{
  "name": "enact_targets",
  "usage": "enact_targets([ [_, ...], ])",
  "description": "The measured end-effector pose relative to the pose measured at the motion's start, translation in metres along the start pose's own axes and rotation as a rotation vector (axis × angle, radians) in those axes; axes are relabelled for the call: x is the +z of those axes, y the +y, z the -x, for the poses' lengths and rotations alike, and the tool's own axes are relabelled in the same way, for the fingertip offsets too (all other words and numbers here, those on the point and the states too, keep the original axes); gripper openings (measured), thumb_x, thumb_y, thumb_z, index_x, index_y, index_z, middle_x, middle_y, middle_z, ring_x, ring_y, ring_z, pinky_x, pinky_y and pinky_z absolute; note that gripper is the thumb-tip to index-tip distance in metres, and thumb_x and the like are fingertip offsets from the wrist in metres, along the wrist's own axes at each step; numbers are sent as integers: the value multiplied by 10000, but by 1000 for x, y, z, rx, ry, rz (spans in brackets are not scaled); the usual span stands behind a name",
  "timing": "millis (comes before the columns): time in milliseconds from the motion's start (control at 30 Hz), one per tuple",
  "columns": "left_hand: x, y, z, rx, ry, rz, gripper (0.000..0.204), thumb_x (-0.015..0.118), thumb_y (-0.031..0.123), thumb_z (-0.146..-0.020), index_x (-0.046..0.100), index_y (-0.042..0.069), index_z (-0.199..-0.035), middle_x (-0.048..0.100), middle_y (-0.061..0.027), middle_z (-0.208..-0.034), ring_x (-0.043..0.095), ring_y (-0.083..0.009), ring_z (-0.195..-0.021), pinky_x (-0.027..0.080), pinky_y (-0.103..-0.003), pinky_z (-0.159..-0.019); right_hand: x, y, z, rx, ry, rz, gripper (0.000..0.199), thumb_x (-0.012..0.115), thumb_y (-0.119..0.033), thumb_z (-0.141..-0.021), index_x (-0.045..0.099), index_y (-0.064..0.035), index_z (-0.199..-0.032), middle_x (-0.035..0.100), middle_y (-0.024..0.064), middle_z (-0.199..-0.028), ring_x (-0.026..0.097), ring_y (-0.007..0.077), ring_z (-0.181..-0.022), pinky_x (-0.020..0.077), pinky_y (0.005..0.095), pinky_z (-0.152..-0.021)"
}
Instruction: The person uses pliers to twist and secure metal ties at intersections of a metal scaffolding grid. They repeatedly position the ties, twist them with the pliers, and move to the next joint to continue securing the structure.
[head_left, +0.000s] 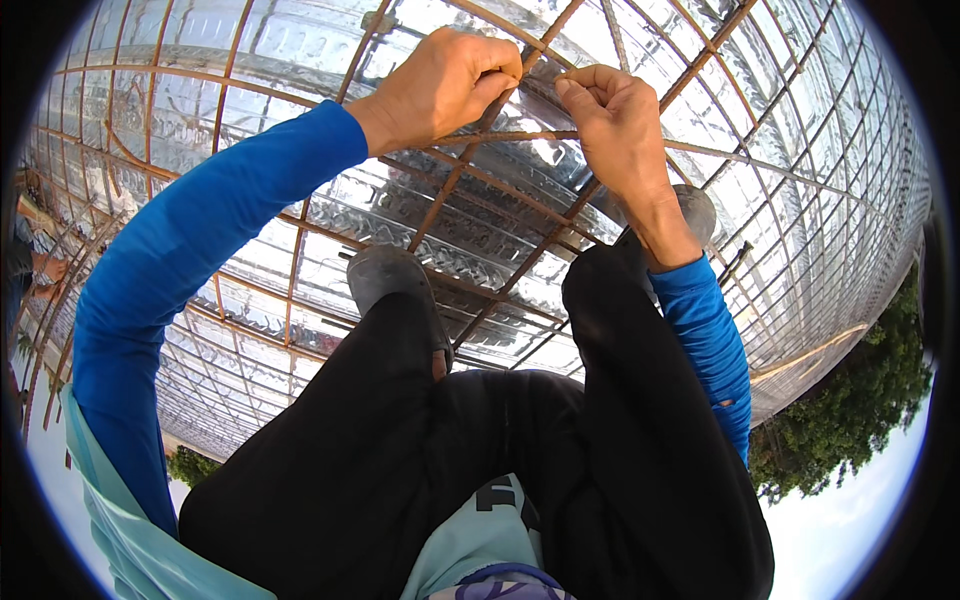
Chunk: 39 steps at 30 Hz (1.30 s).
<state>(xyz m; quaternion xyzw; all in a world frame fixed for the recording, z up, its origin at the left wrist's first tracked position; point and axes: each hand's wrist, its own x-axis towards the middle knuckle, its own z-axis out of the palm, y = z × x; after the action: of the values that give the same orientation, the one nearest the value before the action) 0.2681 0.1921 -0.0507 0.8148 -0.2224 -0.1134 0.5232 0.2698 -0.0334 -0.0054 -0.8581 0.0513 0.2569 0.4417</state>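
My left hand (445,88) is closed, thumb pressed to its curled fingers, just above a grid of rusty rebar (520,137). Across a small gap, my right hand (620,125) is also closed, thumb and forefinger pinched together. Anything thin between the fingertips of either hand is too small to make out. Both hands are close to a spot where bars cross, and one bar runs just below them.
Shiny ribbed metal decking (480,215) lies under the rebar grid. My grey shoes (385,275) rest among the bars, knees bent. More upright bars and part of another person (45,270) appear at far left. Trees (850,420) stand beyond the right edge.
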Motion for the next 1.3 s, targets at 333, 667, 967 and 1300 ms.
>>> enact_targets([
  [333, -3, 10, 0, -127, -65, -25, 74, 635, 42, -989, 671, -11, -952, 629, -96, -777, 574, -179, -673, 456, -351, -632, -9, 7, -7, 3, 56, 86, 277, 692, -199, -955, 773, 57, -1025, 728, 170, -723, 715, 274, -667, 567, 408, -683],
  [667, 3, 12, -13, -133, -61, -133, 69, 680, 40, -950, 704, -19, -977, 665, -154, -796, 641, -270, -715, 519, -374, -694, 14, -24, 11, -37, 14, -66, 220, 693, -138, -942, 748, 75, -956, 693, 197, -692, 676, 261, -613, 529, 408, -615],
  [967, 2, 9, -16, -279, -43, 31, 58, 701, 43, -945, 717, -5, -975, 707, -109, -817, 688, -236, -757, 541, -368, -721, 20, -29, 25, 132, 9, -303, 198, 680, -118, -990, 715, 76, -1020, 639, 33, -658, 522, 77, -569, 403, 298, -518],
  [1300, 3, 2, -12, -124, -67, -119, 42, 661, 57, -935, 649, 19, -922, 634, -141, -787, 627, -329, -747, 505, -427, -701, 13, -24, 21, 192, 20, -431, 180, 669, -111, -1008, 719, 62, -1017, 652, -14, -746, 474, 20, -612, 350, 236, -520],
])
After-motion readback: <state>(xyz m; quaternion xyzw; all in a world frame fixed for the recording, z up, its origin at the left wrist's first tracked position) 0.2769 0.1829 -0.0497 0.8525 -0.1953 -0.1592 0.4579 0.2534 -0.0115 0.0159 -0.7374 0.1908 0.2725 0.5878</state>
